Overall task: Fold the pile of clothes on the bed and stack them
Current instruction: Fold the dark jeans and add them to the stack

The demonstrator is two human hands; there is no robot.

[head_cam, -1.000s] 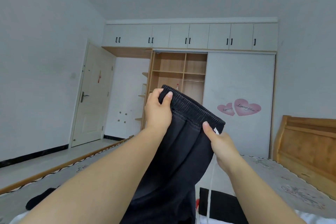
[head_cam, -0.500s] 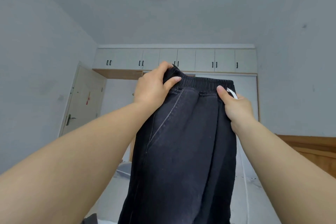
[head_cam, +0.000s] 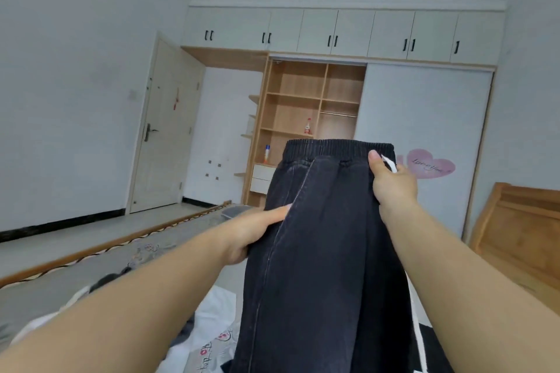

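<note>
White walls are closing in the room, with a door (head_cam: pixel 165 130) standing at the left of the frame, an open-shelved wardrobe (head_cam: pixel 309 118) in the middle and a heart sticker (head_cam: pixel 430 165) on the sliding panel toward the right. Low in the frame, the bed (head_cam: pixel 100 263) is carrying a white printed garment (head_cam: pixel 212 339) at the bottom centre, part of the pile yet to be folded.

Left of centre, the left hand (head_cam: pixel 251 232) is reaching to the side seam of the black trousers (head_cam: pixel 324 251), fingers stretched along the cloth and thumb seemingly tucked behind; whether it is truly pinching the fabric I cannot tell. The trousers are hanging in the air at centre frame, waistband (head_cam: pixel 336 147) uppermost, legs dropping out of sight at the bottom edge. Right of centre, the right hand (head_cam: pixel 392 188) is gripping the waistband corner, thumb on the front, with a white drawstring (head_cam: pixel 389 162) poking out beside it.

The step in hand looks like straightening the trousers lengthwise. Next, I would judge, they need laying flat on the bed and folding across.
</note>
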